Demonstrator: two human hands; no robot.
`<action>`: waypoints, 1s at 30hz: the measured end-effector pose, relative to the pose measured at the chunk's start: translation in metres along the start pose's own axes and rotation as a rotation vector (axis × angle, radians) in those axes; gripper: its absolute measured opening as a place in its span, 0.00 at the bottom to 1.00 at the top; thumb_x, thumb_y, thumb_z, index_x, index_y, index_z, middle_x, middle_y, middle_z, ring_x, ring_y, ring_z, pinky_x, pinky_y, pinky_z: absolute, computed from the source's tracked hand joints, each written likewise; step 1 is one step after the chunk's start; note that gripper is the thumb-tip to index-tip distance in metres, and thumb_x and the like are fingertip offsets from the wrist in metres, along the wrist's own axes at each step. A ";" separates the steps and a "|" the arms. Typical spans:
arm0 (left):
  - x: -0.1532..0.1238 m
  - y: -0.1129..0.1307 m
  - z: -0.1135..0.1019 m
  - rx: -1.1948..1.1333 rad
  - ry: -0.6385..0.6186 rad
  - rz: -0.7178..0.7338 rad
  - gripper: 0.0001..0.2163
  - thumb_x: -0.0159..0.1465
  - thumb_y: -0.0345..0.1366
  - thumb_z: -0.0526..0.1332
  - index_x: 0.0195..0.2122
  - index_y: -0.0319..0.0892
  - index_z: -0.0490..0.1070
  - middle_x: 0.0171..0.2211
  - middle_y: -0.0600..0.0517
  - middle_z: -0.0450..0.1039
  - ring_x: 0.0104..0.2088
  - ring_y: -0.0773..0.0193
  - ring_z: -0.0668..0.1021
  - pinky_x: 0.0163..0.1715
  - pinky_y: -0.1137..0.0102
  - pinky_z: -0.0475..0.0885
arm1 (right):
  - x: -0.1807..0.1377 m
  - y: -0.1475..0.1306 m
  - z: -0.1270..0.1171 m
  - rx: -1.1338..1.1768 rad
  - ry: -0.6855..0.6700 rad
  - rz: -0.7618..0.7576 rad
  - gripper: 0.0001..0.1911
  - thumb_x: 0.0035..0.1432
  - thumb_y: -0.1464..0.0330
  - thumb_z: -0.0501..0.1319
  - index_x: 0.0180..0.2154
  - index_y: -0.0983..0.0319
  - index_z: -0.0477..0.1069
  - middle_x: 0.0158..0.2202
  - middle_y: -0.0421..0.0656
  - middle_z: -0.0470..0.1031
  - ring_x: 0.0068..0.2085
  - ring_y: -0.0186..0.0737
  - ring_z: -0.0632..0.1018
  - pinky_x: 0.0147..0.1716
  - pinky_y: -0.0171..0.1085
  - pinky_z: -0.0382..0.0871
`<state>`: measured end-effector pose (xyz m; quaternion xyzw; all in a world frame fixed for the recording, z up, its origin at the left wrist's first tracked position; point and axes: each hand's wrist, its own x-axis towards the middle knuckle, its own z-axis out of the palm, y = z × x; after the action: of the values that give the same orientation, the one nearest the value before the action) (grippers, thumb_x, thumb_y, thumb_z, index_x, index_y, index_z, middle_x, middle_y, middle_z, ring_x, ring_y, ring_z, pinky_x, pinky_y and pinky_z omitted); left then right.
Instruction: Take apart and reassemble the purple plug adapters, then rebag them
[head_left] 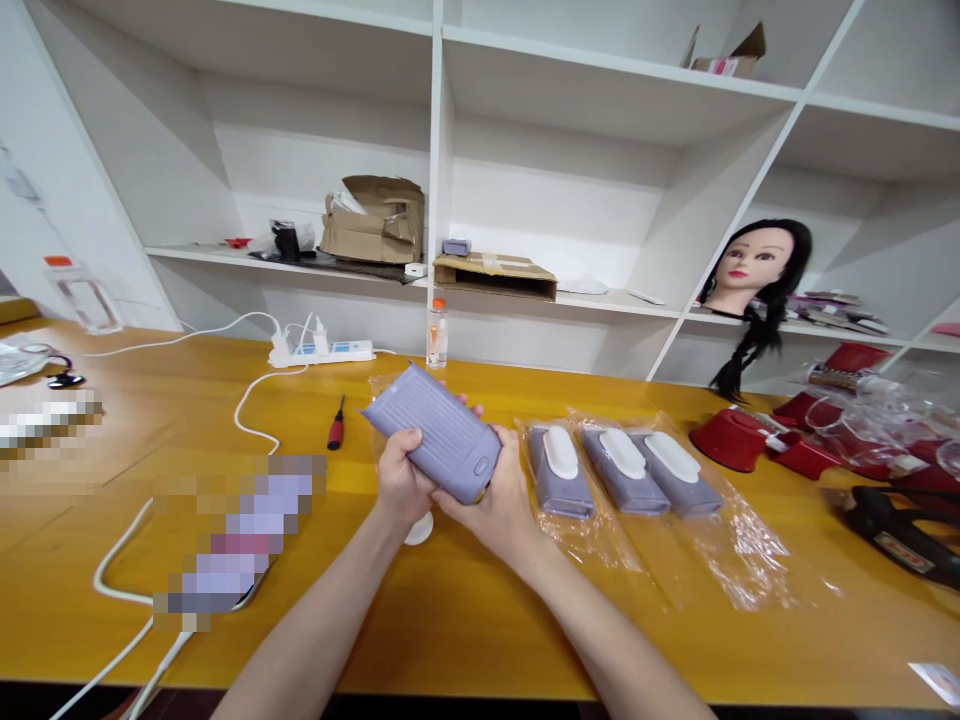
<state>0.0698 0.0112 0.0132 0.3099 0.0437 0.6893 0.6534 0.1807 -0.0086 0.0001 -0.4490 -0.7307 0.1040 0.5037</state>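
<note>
Holding a lavender ribbed case point(439, 430) up off the yellow surface point(450, 620), both hands clamped on its near end.

The left hand point(401, 482) wraps the lower edge with its thumb on top, and the right hand point(501, 500) cups the rounded corner from below. Just right of the right hand lie three bagged units point(622, 468). A small white disc point(418, 528) sits directly beneath the hands, and a screwdriver point(336, 425) lies off to the left of the left hand. With the grip so low on a tilted, smooth body, I'd judge the case could slip and drop onto the disc.
</note>
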 end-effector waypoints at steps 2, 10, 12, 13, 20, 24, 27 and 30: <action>0.000 -0.001 0.000 -0.002 -0.001 0.007 0.21 0.51 0.37 0.54 0.47 0.41 0.65 0.42 0.46 0.73 0.47 0.48 0.72 0.47 0.54 0.67 | 0.000 -0.001 0.000 0.002 0.003 0.007 0.43 0.37 0.62 0.67 0.51 0.59 0.46 0.47 0.51 0.60 0.47 0.49 0.69 0.42 0.48 0.68; 0.006 0.008 -0.003 0.064 0.058 0.035 0.23 0.48 0.37 0.57 0.47 0.44 0.66 0.44 0.47 0.72 0.48 0.48 0.72 0.48 0.54 0.66 | 0.006 0.007 0.000 0.334 -0.104 0.133 0.43 0.35 0.62 0.68 0.52 0.56 0.49 0.51 0.48 0.60 0.48 0.44 0.69 0.43 0.44 0.68; 0.009 0.014 -0.008 0.073 0.118 0.075 0.24 0.45 0.36 0.58 0.46 0.44 0.67 0.42 0.49 0.74 0.47 0.50 0.73 0.47 0.56 0.67 | 0.011 0.009 -0.004 0.574 -0.176 0.231 0.38 0.38 0.62 0.67 0.50 0.56 0.53 0.49 0.46 0.63 0.44 0.42 0.72 0.39 0.40 0.69; 0.010 0.016 -0.011 0.077 0.151 0.085 0.24 0.44 0.35 0.59 0.45 0.44 0.68 0.40 0.50 0.74 0.46 0.50 0.73 0.46 0.58 0.67 | 0.013 0.010 -0.007 0.684 -0.226 0.288 0.34 0.39 0.62 0.66 0.48 0.57 0.56 0.46 0.45 0.66 0.41 0.40 0.73 0.37 0.39 0.70; 0.015 0.008 -0.018 0.198 0.307 0.075 0.19 0.45 0.36 0.67 0.40 0.44 0.69 0.33 0.54 0.75 0.37 0.62 0.75 0.42 0.67 0.69 | 0.020 0.015 -0.011 0.657 -0.233 0.373 0.15 0.40 0.68 0.64 0.32 0.62 0.64 0.25 0.36 0.66 0.25 0.32 0.69 0.26 0.34 0.66; 0.011 -0.009 -0.012 0.186 0.191 -0.021 0.19 0.53 0.39 0.64 0.46 0.50 0.63 0.41 0.53 0.72 0.40 0.62 0.75 0.42 0.62 0.68 | 0.018 0.022 -0.007 0.168 0.056 0.088 0.15 0.41 0.71 0.60 0.35 0.61 0.64 0.32 0.40 0.69 0.33 0.39 0.71 0.34 0.38 0.67; 0.007 -0.016 -0.007 0.128 0.207 -0.011 0.21 0.53 0.40 0.63 0.47 0.51 0.61 0.43 0.51 0.70 0.43 0.58 0.74 0.42 0.60 0.67 | 0.016 0.024 -0.005 -0.019 0.107 0.005 0.19 0.44 0.70 0.59 0.41 0.61 0.61 0.36 0.43 0.69 0.37 0.42 0.72 0.38 0.41 0.66; 0.004 -0.019 -0.005 0.135 0.224 0.031 0.22 0.52 0.39 0.65 0.47 0.51 0.61 0.44 0.51 0.70 0.44 0.57 0.74 0.43 0.60 0.67 | 0.016 0.025 -0.007 -0.107 0.104 -0.033 0.17 0.44 0.70 0.58 0.40 0.60 0.60 0.38 0.45 0.68 0.39 0.44 0.71 0.39 0.42 0.66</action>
<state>0.0837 0.0190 0.0016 0.2750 0.1580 0.7251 0.6113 0.1985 0.0160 -0.0016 -0.4678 -0.7153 0.0330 0.5181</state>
